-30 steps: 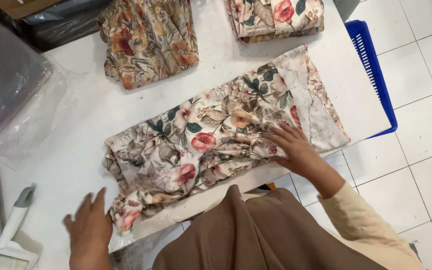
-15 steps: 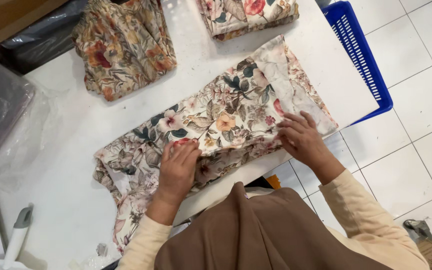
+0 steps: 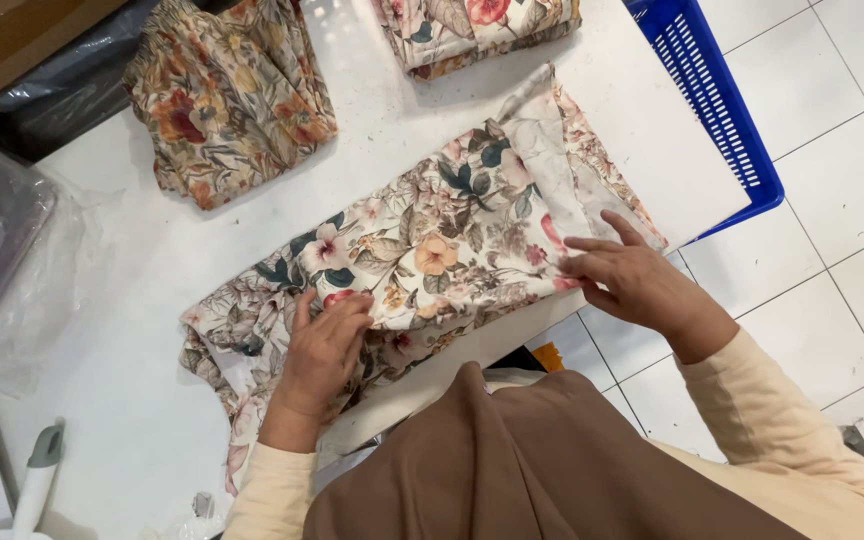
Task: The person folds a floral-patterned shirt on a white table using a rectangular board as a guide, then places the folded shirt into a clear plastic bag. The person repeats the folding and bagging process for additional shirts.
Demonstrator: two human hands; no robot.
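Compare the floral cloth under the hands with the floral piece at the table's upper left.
The pale floral cloth has a cream ground with pink and peach flowers; the rust floral piece is darker, in orange and brown. The pale cloth lies spread long across the table edge with the left hand and right hand flat on it; the rust piece lies bunched and untouched. Both rest on the white table.
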